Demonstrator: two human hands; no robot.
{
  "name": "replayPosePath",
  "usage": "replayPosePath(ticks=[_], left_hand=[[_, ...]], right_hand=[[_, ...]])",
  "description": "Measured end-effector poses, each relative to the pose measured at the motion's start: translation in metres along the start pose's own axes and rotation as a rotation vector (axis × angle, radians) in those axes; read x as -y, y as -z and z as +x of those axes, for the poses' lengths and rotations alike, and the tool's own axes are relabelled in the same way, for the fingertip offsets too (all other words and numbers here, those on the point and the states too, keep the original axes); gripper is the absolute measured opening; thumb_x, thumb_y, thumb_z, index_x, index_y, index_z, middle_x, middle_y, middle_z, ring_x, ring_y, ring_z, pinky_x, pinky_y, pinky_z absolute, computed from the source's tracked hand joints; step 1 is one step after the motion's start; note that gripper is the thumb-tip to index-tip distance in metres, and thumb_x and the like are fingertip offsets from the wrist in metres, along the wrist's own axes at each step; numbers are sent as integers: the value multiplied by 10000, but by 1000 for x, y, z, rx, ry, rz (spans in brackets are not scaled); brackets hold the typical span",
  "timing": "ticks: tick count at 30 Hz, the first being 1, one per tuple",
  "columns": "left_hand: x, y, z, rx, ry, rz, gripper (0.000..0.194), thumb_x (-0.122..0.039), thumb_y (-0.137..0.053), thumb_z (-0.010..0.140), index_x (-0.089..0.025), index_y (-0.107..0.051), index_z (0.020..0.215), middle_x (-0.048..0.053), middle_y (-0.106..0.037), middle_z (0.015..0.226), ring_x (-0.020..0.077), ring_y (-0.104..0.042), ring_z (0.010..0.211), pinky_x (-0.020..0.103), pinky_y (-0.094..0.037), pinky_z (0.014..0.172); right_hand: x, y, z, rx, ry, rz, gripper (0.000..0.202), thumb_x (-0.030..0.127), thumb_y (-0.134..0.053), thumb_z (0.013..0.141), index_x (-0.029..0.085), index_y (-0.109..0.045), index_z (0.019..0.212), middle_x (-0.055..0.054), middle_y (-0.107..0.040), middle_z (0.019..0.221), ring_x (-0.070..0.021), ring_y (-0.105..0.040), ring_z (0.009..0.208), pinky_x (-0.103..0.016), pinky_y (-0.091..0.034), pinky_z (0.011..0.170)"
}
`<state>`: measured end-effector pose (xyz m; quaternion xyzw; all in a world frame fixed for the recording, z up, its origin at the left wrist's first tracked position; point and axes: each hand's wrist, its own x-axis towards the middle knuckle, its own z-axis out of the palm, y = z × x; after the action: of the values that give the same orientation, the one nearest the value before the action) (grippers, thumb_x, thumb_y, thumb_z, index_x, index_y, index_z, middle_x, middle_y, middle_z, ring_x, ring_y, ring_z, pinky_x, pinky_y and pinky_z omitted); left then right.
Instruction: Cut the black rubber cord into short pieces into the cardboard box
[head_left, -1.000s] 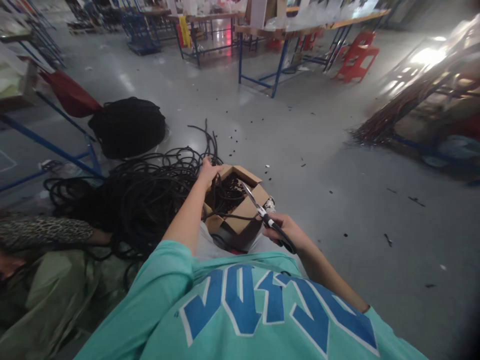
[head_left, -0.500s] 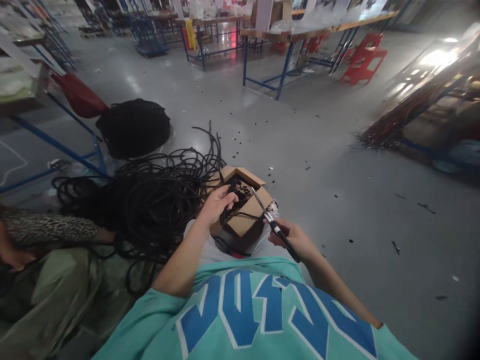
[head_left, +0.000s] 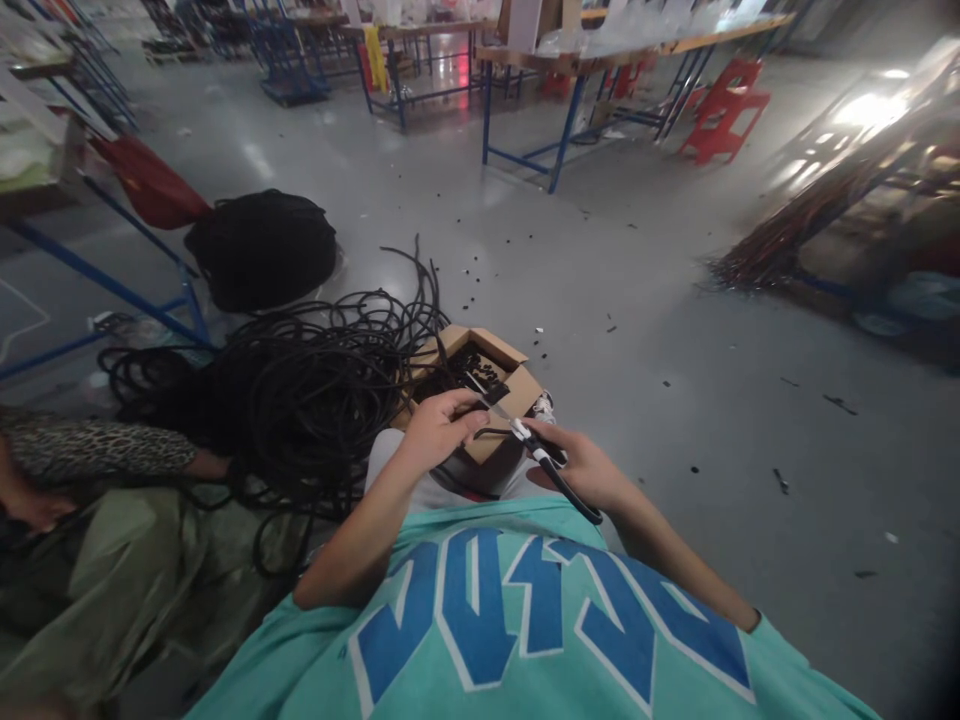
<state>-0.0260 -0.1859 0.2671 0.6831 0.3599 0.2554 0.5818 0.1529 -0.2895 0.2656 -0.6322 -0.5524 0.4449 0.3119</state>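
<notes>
My right hand (head_left: 581, 465) is wrapped around the black handles of a pair of shears (head_left: 544, 455) with a white pivot. Their blades point up and left, over an open cardboard box (head_left: 525, 392). Close to the blades, my left hand (head_left: 442, 432) has its thumb and fingers pinched on a black cord (head_left: 491, 432), mostly hidden by the fingers. Inside the box lie many short black cut pieces (head_left: 480, 368). The box stands between my knees, beside a large tangle of black cord (head_left: 315, 390) on the left.
At the left edge a co-worker's hand (head_left: 41, 508) shows beside patterned cloth. A black bundle (head_left: 262, 250) stands behind the cord. Blue-legged tables (head_left: 559, 150) and a red stool (head_left: 724, 115) are farther off. Small scraps dot the grey floor (head_left: 637, 280).
My left hand has come down and slightly right, nearer to me. My right hand has shifted up and left, bringing the shears' blades against or close to the left fingers.
</notes>
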Motion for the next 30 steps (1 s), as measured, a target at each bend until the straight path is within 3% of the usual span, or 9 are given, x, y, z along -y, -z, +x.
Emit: replayPosePath(ticks=[5,11,16,19,22,27,30], left_hand=[[-9,-1,-5,-18,-28,166,242,-337,-547,721,-138,-633,829,-29,-501,463,81,-449,437,192,-335,442],[-18,-1,-8,-29,-39,199,233,-332,-549,711,-131,-623,803,-23,-526,485,97,-479,469,201,-360,473],[-12,-3,-5,-32,-30,165,230,-326,-549,713,-133,-580,834,-12,-569,575,96,-508,499,204,-391,492],[-8,-5,-4,-94,-68,151,246,-318,-583,689,-151,-542,865,3,-615,698,117,-568,600,225,-442,566],[-9,-6,-5,-147,-137,276,211,-297,-604,676,-161,-549,827,19,-638,792,143,-599,730,255,-465,667],[-13,-5,-6,-217,-295,564,172,-282,-548,735,-167,-616,843,39,-672,851,163,-611,800,274,-472,723],[-12,-3,-5,-226,-373,641,192,-270,-535,747,-155,-635,864,59,-683,892,174,-621,827,287,-477,756]], right_hand=[[4,-1,-3,-21,48,10,553,163,-580,574,221,-564,1123,-25,-638,1026,-254,-557,965,-372,-407,857],[4,-5,-4,-41,58,6,507,137,-548,569,186,-599,1072,-25,-663,958,-241,-591,886,-337,-444,795],[2,-11,-3,-80,49,29,484,156,-540,566,159,-620,1044,-39,-665,967,-241,-598,858,-332,-449,768],[-2,-12,-2,-94,45,35,485,158,-540,561,152,-621,1040,-35,-668,915,-223,-596,817,-311,-451,727],[-6,-12,0,-48,65,106,464,162,-550,566,158,-622,1025,-21,-653,869,-184,-578,749,-270,-439,659],[-6,-8,6,151,72,295,435,245,-598,596,146,-611,1020,17,-553,663,-107,-477,575,-227,-379,559],[-5,-4,8,186,63,310,467,276,-625,594,143,-596,1040,28,-495,630,-100,-445,568,-226,-362,559]])
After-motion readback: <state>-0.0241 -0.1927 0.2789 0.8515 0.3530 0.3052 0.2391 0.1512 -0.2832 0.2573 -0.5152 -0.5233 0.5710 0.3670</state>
